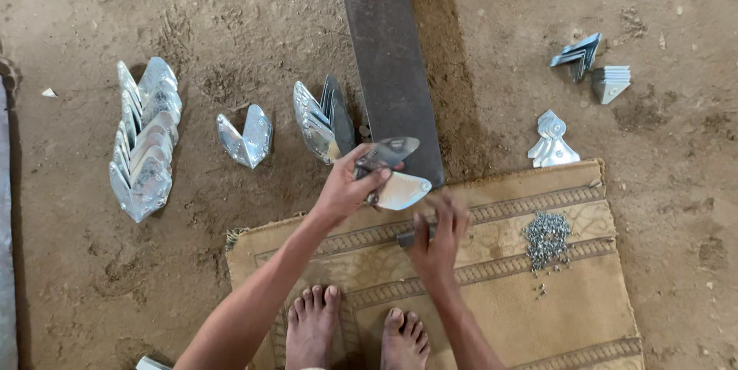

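- Shiny folded metal bracket (pixel 396 174), of two rounded silvery plates, sits at the near end of the dark metal bar (pixel 388 63), just where the bar meets the woven mat (pixel 492 293)
- left hand (pixel 346 185) is clenched around that bracket from the bar's left side, thumb on top, fingers wrapped underneath
- right hand (pixel 438 243) hovers just below the bar's near end, over the mat; it is blurred, its fingers spread and pointing toward the bracket, and a small dark thing shows at its fingertips; I cannot tell whether it grips it
- two bare feet (pixel 354 331) stand on the mat, further from the bar than both hands
- a pile of small screws (pixel 547 238) lies on the mat, to the right of the bar's near end
- just left of the bar, a few brackets (pixel 323 120) stand leaning together on the dirt floor (pixel 231 16)
- further left of the bar, a single V-shaped bracket (pixel 246 138) stands alone
- furthest left, a long nested row of brackets (pixel 144 139) lies on the dirt
- right of the bar, a small flat bracket group (pixel 552 142) lies near the mat's far corner
- well right of the bar and further up, two small stacks of plates (pixel 592 66) rest side by side
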A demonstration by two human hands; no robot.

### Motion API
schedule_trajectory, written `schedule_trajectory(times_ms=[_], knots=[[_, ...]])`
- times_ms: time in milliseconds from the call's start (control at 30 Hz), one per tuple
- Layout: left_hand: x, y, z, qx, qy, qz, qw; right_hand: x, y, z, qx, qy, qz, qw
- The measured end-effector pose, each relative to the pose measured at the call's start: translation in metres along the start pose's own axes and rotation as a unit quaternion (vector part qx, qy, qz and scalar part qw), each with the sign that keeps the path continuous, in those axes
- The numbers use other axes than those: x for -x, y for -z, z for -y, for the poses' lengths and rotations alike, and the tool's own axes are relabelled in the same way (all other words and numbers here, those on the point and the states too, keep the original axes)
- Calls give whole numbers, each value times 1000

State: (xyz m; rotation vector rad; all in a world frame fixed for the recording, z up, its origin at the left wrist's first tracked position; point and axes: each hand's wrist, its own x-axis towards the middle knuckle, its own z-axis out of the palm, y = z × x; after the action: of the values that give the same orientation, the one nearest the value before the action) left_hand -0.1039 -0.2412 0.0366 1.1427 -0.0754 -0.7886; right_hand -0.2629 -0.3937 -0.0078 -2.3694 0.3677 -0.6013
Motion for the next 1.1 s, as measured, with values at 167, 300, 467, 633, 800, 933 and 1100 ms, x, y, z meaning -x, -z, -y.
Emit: schedule_trajectory(times_ms=[167,300,467,633,800,933,1100], knots=[[-3,8,14,-142,-36,-33,989,126,45,-27,231,-117,145,955],[-2,5,16,-107,21,-74,991,152,80,-49,219,-359,248,873],[-1,-5,16,-275,-92,-88,953,131,132,-11,75,-256,146,953],[0,-7,15,-296,-123,-88,943,94,140,22,-276,-396,-117,868],[-3,-9,9,-321,-142,-88,932,45,126,16,90,-206,203,953],[-2,-10,7,-324,-126,-89,933,53,144,27,126,-85,56,987],[-3,-10,8,-320,-137,-77,934,62,133,22,-87,-47,7,995]])
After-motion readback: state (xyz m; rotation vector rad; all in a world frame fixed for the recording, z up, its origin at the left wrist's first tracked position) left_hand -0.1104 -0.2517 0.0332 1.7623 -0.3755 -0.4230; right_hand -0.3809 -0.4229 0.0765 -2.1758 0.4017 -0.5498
